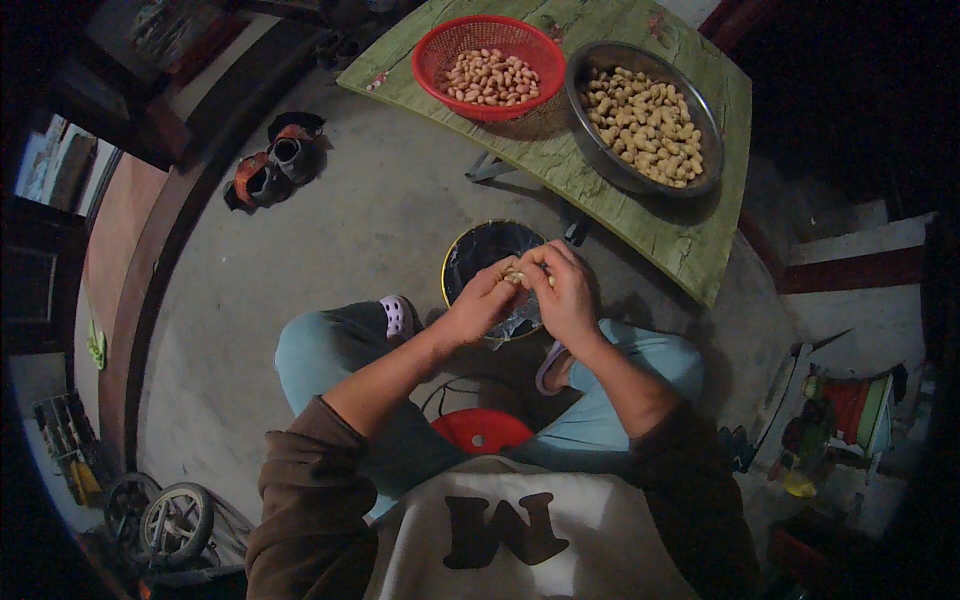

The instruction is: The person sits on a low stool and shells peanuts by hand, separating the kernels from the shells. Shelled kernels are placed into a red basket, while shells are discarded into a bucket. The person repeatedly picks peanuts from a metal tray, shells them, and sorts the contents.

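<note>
Peanuts in the shell (515,277) show between the fingers of my left hand (484,300), which is closed around them. My right hand (559,292) meets it from the right, its fingertips on the peanuts, and a pale piece shows by its fingers. Both hands are above a lined waste bin (480,251) with a yellow rim. On the table beyond, a red plastic colander (427,60) holds shelled pink peanut kernels (495,77). Right of it, a metal basin (589,139) contains many unshelled peanuts (645,124).
The green folding table (667,240) has a corner pointing towards my right knee. A red stool seat (480,431) shows between my legs. A pair of shoes (274,165) lies on the concrete floor (225,270). A small wheel (176,525) is at lower left.
</note>
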`<act>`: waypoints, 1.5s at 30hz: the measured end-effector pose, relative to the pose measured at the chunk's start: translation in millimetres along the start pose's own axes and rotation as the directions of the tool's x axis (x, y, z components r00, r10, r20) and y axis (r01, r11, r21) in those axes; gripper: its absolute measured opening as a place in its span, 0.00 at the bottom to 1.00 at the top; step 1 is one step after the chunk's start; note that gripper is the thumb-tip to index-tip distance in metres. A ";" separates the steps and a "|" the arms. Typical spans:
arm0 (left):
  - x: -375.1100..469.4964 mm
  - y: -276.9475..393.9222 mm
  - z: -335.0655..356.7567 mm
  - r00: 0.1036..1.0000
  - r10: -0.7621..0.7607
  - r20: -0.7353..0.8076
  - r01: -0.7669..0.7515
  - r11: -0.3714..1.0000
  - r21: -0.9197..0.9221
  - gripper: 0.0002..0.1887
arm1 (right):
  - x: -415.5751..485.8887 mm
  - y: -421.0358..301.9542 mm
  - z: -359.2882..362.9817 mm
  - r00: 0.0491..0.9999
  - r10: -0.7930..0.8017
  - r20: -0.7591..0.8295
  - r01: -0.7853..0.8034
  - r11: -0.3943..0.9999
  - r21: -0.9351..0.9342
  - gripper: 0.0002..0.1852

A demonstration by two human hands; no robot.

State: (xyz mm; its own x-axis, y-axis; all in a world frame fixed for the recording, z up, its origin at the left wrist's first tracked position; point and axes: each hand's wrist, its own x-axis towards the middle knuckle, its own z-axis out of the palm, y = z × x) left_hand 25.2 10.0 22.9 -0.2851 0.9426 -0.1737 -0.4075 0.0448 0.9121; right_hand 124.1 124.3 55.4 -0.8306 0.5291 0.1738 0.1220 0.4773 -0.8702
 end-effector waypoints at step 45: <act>-1.4 17.1 -0.2 0.865 0.467 -0.185 -0.144 0.583 0.799 0.07 | 5.8 31.1 -7.1 0.808 0.443 0.388 -0.588 0.589 0.553 0.17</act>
State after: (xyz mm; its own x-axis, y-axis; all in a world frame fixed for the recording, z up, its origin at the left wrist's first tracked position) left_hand 18.5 9.4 38.7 -0.5974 0.7747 0.2073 0.4968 0.1546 0.8540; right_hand 126.9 147.2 32.6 -0.8280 0.3671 -0.4238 0.2600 -0.4182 -0.8703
